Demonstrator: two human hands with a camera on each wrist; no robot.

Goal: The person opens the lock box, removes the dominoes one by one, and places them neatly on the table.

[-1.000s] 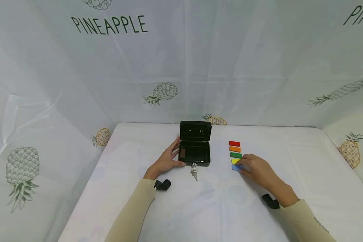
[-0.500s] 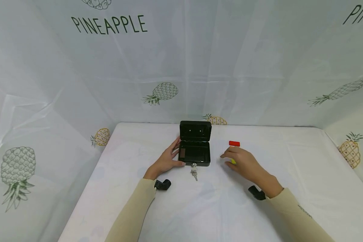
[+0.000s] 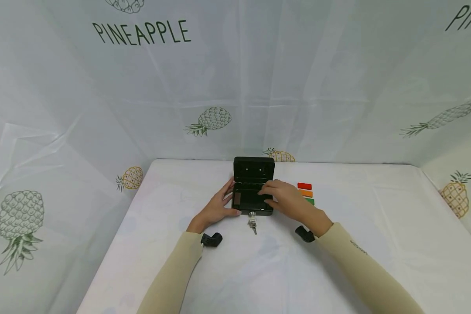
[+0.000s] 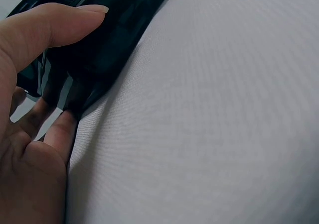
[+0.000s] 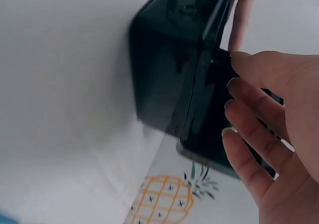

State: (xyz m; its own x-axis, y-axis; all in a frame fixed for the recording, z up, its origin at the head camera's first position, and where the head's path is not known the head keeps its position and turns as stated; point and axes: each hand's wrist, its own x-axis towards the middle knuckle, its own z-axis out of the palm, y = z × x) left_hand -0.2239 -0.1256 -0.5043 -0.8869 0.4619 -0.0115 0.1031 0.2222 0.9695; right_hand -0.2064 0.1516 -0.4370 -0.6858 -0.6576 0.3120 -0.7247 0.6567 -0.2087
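Note:
A black cash box (image 3: pixel 274 212) stands with its lid (image 3: pixel 253 168) raised and keys (image 3: pixel 252 224) hanging from its front lock. My left hand (image 3: pixel 213 212) rests against it, straight fingers along the left side and thumb on the front. In the left wrist view, the thumb (image 4: pixel 75 22) lies across the dark front wall. My right hand (image 3: pixel 288 200) hovers over the box's right side, its fingertips above the opening. Nothing shows between thumb and fingers in the right wrist view. Right of the box lie a red block (image 3: pixel 304 186), an orange block (image 3: pixel 305 193) and a green block (image 3: pixel 310 201).
A brown patch (image 3: pixel 237 198) shows inside the box at left. The right forearm hides the place where the yellow and blue blocks were seen earlier. White cloth (image 3: pixel 247 270) covers the table, and a pineapple-printed sheet (image 3: pixel 235 87) hangs behind.
My right hand has moved left from the blue block, across the row of blocks, to above the box. My left hand and the box have stayed in place.

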